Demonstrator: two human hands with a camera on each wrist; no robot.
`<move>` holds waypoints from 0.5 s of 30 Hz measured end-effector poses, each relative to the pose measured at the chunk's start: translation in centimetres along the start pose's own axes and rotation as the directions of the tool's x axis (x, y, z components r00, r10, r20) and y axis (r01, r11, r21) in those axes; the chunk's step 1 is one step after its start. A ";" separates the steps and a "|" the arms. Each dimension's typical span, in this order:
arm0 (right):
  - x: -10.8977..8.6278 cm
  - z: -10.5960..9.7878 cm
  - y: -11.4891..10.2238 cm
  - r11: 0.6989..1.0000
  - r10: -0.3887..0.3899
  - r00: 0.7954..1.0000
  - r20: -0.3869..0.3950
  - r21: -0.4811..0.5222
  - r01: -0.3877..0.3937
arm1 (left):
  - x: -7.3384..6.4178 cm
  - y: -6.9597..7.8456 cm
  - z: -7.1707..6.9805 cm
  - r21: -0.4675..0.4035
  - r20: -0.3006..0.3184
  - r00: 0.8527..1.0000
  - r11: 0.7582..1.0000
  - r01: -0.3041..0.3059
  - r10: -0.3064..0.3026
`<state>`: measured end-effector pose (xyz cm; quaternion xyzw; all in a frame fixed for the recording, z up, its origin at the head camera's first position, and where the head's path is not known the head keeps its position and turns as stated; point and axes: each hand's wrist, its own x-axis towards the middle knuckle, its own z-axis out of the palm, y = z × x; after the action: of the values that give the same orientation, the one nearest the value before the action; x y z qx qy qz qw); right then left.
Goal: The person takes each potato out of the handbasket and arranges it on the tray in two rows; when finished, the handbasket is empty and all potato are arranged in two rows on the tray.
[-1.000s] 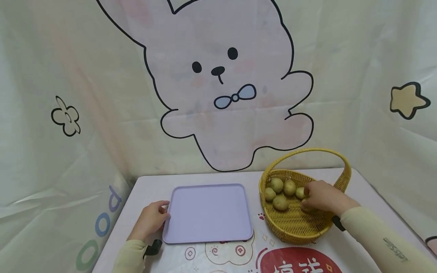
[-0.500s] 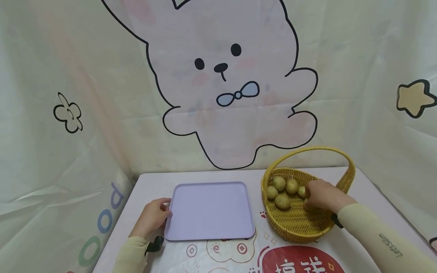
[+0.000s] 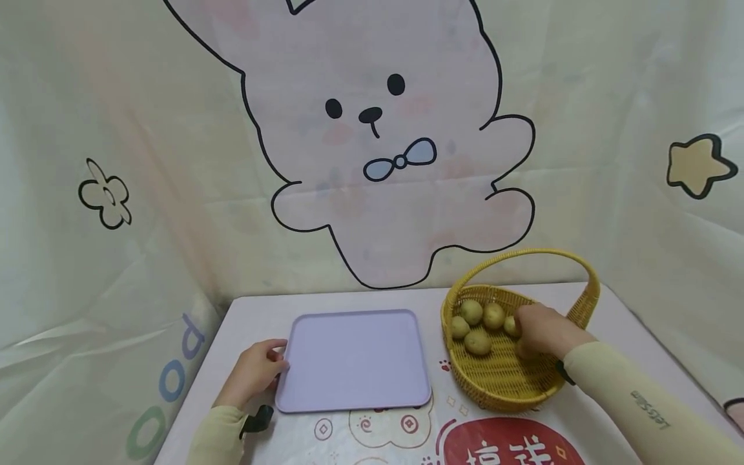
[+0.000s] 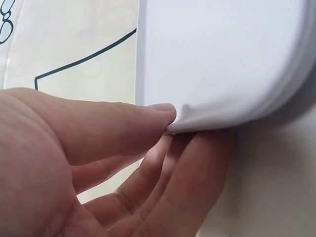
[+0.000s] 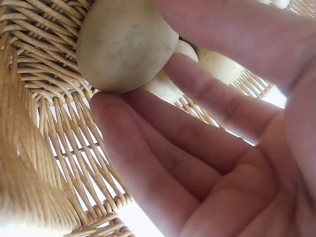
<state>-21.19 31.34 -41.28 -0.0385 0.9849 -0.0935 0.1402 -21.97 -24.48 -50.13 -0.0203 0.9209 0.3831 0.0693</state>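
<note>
My left hand (image 3: pixel 252 371) pinches the left rim of a pale purple rectangular tray (image 3: pixel 353 361). In the left wrist view the thumb lies over the tray's edge and fingers reach underneath. My right hand (image 3: pixel 546 330) is inside a yellow wicker basket (image 3: pixel 506 378) with a tall arched handle. Up close, its thumb and fingers hold a potato (image 5: pixel 126 47), smooth and pale with dark smudges. Several more potatoes (image 3: pixel 478 343) lie in the left and back of the basket. From the head camera, the right hand hides the held potato.
The white table (image 3: pixel 256 316) carries a printed cover with a red patch (image 3: pixel 511 445) at the front. Behind it hangs a cloth backdrop (image 3: pixel 383 194) with a cartoon animal. The basket stands to the right of the tray, a narrow gap between them.
The right wrist and sleeve have shifted slightly left, with the hand still in the basket. Tray, basket and left hand keep their places; the head view wobbles a little.
</note>
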 end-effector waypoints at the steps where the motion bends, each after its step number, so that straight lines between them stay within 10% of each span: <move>1: 0.0 0.0 -0.1 1.000 -0.001 1.000 -0.002 -0.006 0.001 | 0.0 -0.1 0.0 -0.003 -0.002 1.000 1.000 0.005 -0.005; 15: -1.2 1.0 -0.7 0.997 -0.059 0.998 -0.036 0.041 0.061 | 0.2 -0.4 0.0 -0.013 -0.002 1.000 1.000 0.000 0.000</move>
<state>-19.70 30.60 -41.72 -0.0635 0.9835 -0.1188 0.1211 -22.14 -24.80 -50.46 -0.0212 0.9185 0.3890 0.0682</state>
